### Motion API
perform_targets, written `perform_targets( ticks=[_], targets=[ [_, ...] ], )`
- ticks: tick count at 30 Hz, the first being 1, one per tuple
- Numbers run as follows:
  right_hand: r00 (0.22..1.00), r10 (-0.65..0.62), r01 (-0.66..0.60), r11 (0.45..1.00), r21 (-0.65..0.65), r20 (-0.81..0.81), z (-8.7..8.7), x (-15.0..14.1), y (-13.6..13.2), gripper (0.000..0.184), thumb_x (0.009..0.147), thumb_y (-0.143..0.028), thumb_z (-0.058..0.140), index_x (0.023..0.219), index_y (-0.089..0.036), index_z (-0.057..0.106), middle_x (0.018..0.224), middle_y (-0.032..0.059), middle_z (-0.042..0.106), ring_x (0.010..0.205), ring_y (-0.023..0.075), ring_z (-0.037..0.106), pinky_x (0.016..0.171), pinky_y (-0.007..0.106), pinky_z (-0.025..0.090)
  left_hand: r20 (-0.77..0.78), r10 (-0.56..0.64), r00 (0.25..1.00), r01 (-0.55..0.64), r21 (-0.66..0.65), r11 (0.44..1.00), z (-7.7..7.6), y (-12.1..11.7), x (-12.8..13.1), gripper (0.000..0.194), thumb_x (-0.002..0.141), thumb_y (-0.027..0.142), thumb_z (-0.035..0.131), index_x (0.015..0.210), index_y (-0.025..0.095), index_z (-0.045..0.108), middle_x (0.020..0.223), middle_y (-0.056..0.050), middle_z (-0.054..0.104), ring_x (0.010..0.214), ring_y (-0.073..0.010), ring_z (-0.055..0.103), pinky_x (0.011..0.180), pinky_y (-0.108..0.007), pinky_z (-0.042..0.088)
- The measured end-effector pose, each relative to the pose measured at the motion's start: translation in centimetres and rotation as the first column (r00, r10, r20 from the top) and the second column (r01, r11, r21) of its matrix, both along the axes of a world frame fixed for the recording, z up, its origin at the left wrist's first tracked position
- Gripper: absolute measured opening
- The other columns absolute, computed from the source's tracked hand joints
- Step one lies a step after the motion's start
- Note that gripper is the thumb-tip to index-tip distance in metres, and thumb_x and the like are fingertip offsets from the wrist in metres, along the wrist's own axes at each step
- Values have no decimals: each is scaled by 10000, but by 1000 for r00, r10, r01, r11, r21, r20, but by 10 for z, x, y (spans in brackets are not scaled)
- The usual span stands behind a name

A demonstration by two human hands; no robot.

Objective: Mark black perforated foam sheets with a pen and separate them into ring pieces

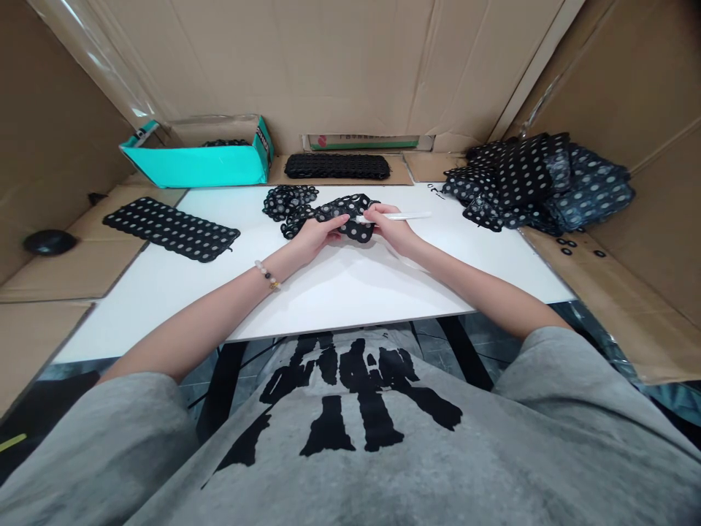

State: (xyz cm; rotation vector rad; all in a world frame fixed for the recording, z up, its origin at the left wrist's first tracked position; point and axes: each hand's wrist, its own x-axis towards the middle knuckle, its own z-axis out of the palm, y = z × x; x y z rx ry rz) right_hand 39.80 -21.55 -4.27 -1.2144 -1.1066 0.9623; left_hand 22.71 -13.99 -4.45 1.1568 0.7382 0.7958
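Note:
My left hand (316, 237) is closed on a black sheet of joined rings (358, 232) with grey dots, holding it just above the white tabletop. A slim white pen-like tool (412, 215) is pinched in my right hand (395, 228), its tip pointing left against the sheet. Part of the sheet is hidden behind my fingers. Just left of and behind my hands lies a crumpled bunch of the same dotted material (288, 201), touching or close to the held sheet; I cannot tell which.
A flat dotted sheet (171, 228) lies at left. Behind stand a turquoise box (202, 166) and a stack of black strips (336, 166). A heap of dotted sheets (526, 175) sits at right, with several loose black rings (567, 251) near it. Cardboard walls (328, 66) enclose the table (350, 292).

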Motion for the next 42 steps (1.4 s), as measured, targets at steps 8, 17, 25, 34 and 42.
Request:
perform_targets(
  ticks=[8, 17, 25, 34, 42],
  targets=[
    [985, -68, 70, 998, -7, 161, -6, 0, 2, 283, 814, -450, 600, 699, -210, 504, 740, -5, 565, 779, 158, 553, 749, 281, 506, -32, 12, 999, -12, -9, 1000, 1, -1, 1, 188, 723, 157, 844, 717, 109, 662, 682, -23, 655, 563, -108, 534, 554, -258, 432],
    [815, -192, 133, 980, 146, 547, -7, -7, -9, 296, 895, -424, 526, 682, -222, 493, 720, 7, 593, 770, 185, 534, 717, 300, 397, -62, 20, 998, -20, 12, 1000, -10, 3, 1, 220, 705, 142, 850, 673, 134, 632, 651, -24, 630, 556, -108, 497, 544, -256, 392],
    [779, -194, 142, 981, 134, 596, -14, -4, 1, 283, 898, -405, 507, 679, -229, 474, 700, 7, 584, 742, 188, 520, 693, 306, 371, -120, 26, 992, -19, 55, 998, -12, 4, 1, 210, 711, 146, 844, 652, 137, 642, 653, -18, 624, 566, -106, 482, 567, -259, 387],
    [928, -115, 94, 993, 77, 354, -12, -2, 3, 286, 843, -430, 579, 669, -214, 513, 707, -1, 580, 750, 166, 537, 700, 279, 438, -32, -58, 998, 59, 14, 998, -15, 12, -2, 233, 750, 255, 870, 704, 139, 673, 686, -32, 643, 585, -120, 519, 594, -278, 426],
    [970, -46, 41, 999, 25, 239, -12, -4, 4, 278, 783, -423, 625, 637, -198, 556, 639, -15, 557, 659, 135, 487, 636, 260, 399, -40, -106, 994, 106, -8, 994, -8, 14, -3, 224, 770, 265, 858, 725, 135, 681, 661, -37, 628, 574, -119, 526, 572, -276, 418]
  ],
)
